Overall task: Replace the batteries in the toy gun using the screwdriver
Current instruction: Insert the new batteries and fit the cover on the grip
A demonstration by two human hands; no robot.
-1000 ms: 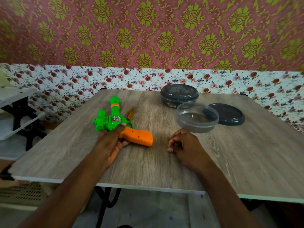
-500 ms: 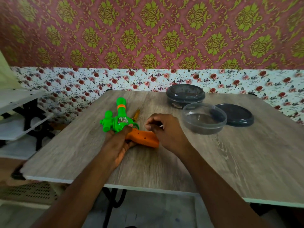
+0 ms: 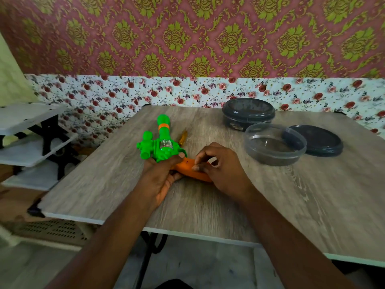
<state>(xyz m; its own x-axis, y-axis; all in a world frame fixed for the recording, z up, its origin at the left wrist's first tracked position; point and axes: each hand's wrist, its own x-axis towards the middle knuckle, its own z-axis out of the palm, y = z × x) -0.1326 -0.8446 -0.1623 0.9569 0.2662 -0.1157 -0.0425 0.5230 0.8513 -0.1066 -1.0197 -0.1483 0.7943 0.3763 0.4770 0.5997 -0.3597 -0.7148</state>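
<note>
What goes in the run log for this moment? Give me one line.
left hand holds toy gun | right hand pinches its orange grip | screwdriver untouched on table behind it

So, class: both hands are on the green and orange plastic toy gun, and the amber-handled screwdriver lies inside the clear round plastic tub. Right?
No: the head view shows the amber-handled screwdriver on the wooden table behind the green and orange plastic toy gun, not in the clear round plastic tub. The rest holds.
</note>
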